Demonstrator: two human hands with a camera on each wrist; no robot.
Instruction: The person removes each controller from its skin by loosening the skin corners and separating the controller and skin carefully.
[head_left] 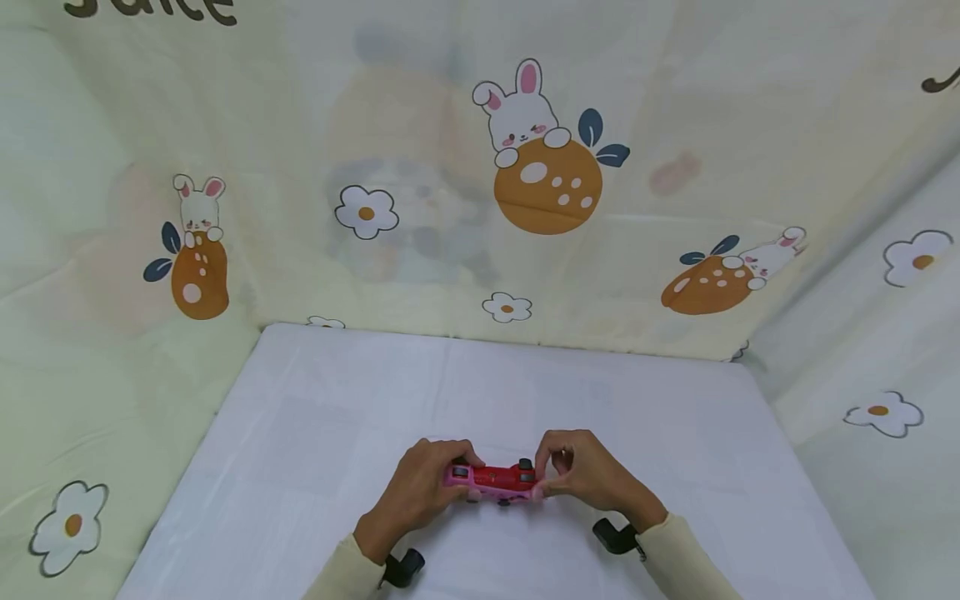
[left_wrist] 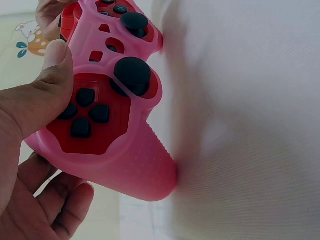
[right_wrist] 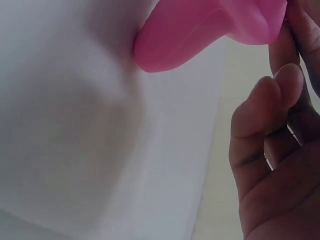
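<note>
A red game controller (head_left: 504, 477) in a pink silicone cover (left_wrist: 142, 165) stands on its handle ends on the white table, its shoulder-button edge facing up. In the left wrist view its black direction pad (left_wrist: 86, 113) and thumbsticks show. My left hand (head_left: 422, 483) grips one end, with the thumb (left_wrist: 52, 82) lying along the front and the other fingers behind. At the opposite end my right hand (head_left: 592, 473) pinches the cover's corner between thumb and forefinger. Red body shows bare along the top. The right wrist view catches only one pink handle (right_wrist: 175, 37).
The white tabletop (head_left: 360, 392) spreads around both hands. A cream curtain printed with rabbits, oranges and flowers (head_left: 420, 292) stands behind the table and along both sides. A small black wrist camera (head_left: 405, 568) sits under the left wrist, another (head_left: 615, 536) under the right.
</note>
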